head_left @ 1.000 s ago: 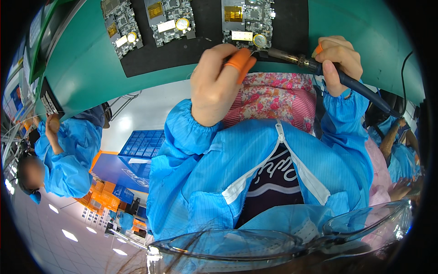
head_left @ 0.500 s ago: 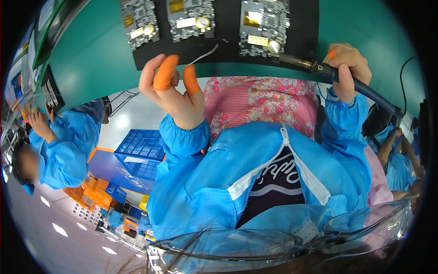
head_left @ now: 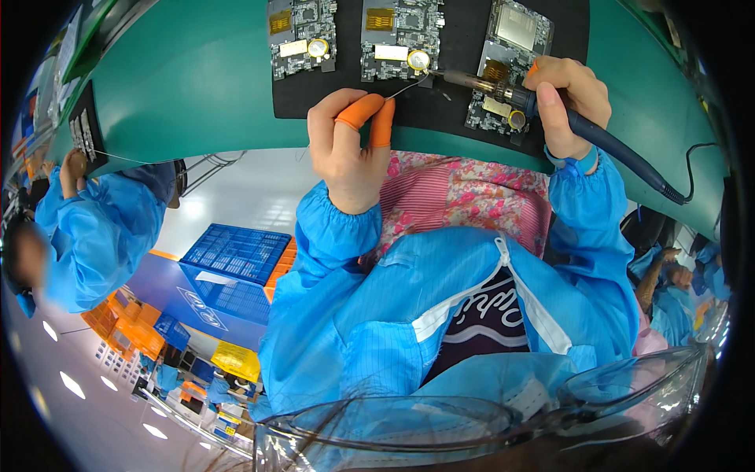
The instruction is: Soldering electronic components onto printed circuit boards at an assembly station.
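With orange finger cots on its fingertips, my left hand (head_left: 350, 153) pinches a thin solder wire (head_left: 406, 88). My right hand (head_left: 572, 102) is closed around the dark blue handle of a soldering iron (head_left: 617, 151). The iron's tip and the wire's free end meet at the lower right corner of the middle circuit board (head_left: 403, 35), beside its round coin cell (head_left: 418, 60). The iron's shaft passes over the right circuit board (head_left: 517, 27) and hides part of it. Another circuit board (head_left: 305, 23) lies to the left.
The boards lie on a black mat (head_left: 318, 93) on a green tabletop (head_left: 189, 86). The iron's cord (head_left: 692, 169) curls at the right. A co-worker in blue (head_left: 106, 236) sits at the left, near a blue crate (head_left: 236, 252) on the floor side.
Both hands have moved up over the mat. The iron's tip and the wire's end have come together at the middle board. The whole view has shifted, so the boards appear farther right.
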`<state>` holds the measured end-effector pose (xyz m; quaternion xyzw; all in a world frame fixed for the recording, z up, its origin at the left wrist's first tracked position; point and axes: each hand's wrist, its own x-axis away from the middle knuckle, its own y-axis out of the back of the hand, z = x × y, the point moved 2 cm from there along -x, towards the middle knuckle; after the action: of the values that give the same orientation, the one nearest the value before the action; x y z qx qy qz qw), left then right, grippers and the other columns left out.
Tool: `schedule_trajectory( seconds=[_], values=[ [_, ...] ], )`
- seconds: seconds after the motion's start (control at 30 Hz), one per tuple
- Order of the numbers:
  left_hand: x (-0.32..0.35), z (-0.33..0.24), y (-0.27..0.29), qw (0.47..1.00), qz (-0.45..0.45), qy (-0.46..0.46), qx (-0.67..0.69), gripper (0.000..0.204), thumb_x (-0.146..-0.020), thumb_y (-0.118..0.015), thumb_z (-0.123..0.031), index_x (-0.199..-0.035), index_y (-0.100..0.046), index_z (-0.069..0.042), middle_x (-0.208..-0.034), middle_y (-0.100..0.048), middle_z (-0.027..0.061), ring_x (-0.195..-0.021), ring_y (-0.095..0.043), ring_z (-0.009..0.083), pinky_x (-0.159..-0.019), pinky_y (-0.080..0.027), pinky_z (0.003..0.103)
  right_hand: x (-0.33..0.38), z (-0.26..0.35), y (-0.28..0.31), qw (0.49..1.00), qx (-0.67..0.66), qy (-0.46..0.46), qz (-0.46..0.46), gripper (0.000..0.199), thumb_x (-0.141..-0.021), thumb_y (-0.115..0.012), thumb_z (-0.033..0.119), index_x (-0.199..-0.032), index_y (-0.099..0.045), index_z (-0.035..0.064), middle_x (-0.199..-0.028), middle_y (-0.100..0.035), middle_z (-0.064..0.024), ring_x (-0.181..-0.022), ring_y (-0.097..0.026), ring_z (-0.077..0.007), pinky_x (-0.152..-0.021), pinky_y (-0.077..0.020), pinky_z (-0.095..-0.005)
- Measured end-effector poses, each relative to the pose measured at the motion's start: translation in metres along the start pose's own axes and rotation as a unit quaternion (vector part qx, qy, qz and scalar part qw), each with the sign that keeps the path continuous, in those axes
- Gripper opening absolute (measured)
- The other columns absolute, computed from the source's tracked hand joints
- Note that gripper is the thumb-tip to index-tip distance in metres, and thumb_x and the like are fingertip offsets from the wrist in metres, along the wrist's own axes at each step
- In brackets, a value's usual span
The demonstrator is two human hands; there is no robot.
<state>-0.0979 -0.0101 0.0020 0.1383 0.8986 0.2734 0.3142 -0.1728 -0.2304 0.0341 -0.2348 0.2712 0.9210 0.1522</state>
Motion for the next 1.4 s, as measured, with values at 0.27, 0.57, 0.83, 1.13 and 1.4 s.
schedule_trajectory(
  seconds=[0.27,0.57,0.83,1.13,1.4],
  values=[
    [0.0,0.005,-0.005,1.0,0.015,-0.015,0.011,0.024,-0.061,-0.073,0.007,-0.08,-0.06,0.0,-0.088,-0.056,0.0093,-0.074,-0.054,0.0241,-0.06,-0.044,0.03,-0.001,-0.005,-0.003,0.999,-0.003,-0.01,0.034,0.009,-0.077,-0.054,0.007,-0.07,-0.052,0.0007,-0.06,-0.054,-0.0085,-0.047,-0.052,-0.0175,-0.045,-0.0398,-0.0259],
    [0.0,0.004,-0.006,1.0,0.026,-0.013,0.011,0.024,-0.06,-0.073,0.007,-0.079,-0.06,0.0,-0.087,-0.057,0.0093,-0.073,-0.053,0.0239,-0.058,-0.044,0.03,-0.001,-0.005,-0.005,0.999,-0.008,0.002,0.051,0.008,-0.076,-0.054,0.005,-0.07,-0.051,0.0004,-0.059,-0.052,-0.0079,-0.046,-0.052,-0.0182,-0.045,-0.0398,-0.0261],
    [-0.005,0.0,-0.015,0.999,0.035,-0.037,0.016,0.023,-0.061,-0.072,0.005,-0.08,-0.06,0.0,-0.087,-0.056,0.0096,-0.073,-0.053,0.024,-0.058,-0.044,0.03,-0.002,-0.005,-0.006,0.998,-0.006,-0.005,0.055,0.007,-0.076,-0.055,0.005,-0.07,-0.051,0.0005,-0.059,-0.052,-0.0077,-0.046,-0.052,-0.0179,-0.045,-0.0395,-0.0261],
    [-0.013,-0.003,-0.018,0.995,0.073,-0.066,-0.017,0.025,-0.06,-0.072,0.008,-0.081,-0.062,0.0,-0.091,-0.055,0.0101,-0.077,-0.056,0.0246,-0.062,-0.046,0.029,-0.002,-0.006,-0.006,0.999,-0.008,-0.005,0.053,0.009,-0.077,-0.054,0.006,-0.07,-0.051,0.0005,-0.059,-0.053,-0.0076,-0.046,-0.052,-0.0173,-0.045,-0.0398,-0.0258],
    [-0.006,0.002,0.0,0.996,-0.013,0.079,0.047,0.026,-0.065,-0.071,0.005,-0.087,-0.06,-0.001,-0.102,-0.05,0.0117,-0.087,-0.051,0.025,-0.073,-0.043,0.03,0.002,-0.005,0.001,1.0,-0.005,-0.029,-0.002,0.009,-0.076,-0.055,0.008,-0.072,-0.054,0.0003,-0.062,-0.055,-0.008,-0.049,-0.052,-0.0151,-0.047,-0.0405,-0.024]
  ],
)
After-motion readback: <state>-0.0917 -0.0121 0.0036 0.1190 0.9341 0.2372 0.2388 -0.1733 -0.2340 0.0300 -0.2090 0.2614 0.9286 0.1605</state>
